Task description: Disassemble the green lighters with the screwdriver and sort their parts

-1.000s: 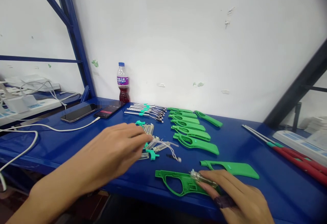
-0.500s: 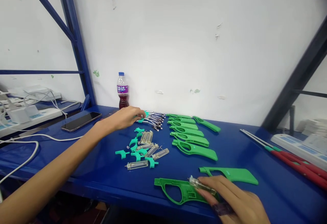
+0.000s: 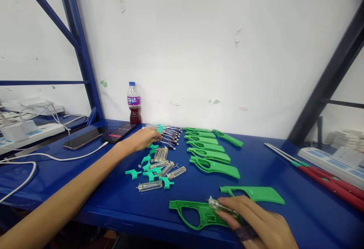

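Note:
My right hand (image 3: 256, 218) pinches a clear lighter fuel tank (image 3: 222, 206) just above an open green lighter shell half (image 3: 199, 216), whose inner side faces up. The hand hides the shell's right end. My left hand (image 3: 145, 139), fingers curled together, is over a row of igniter rods with wires (image 3: 170, 137) at the back; what its fingertips hold is hidden. In front of it lie several loose fuel tanks (image 3: 176, 173) and teal triggers (image 3: 132, 173). Another green shell half (image 3: 265, 194) lies just behind my right hand.
More green shell halves (image 3: 217, 166) are lined up mid-table. Red long lighters (image 3: 327, 180) and a power strip (image 3: 330, 163) lie at right. Two phones (image 3: 82, 138), a white cable (image 3: 65, 158) and a drink bottle (image 3: 134, 107) are at left, near blue frame posts (image 3: 81, 52).
My left hand has shifted slightly nearer along the igniter row, and its fingers are lower. The view has turned a little, showing more of the second phone. My right hand keeps the fuel tank.

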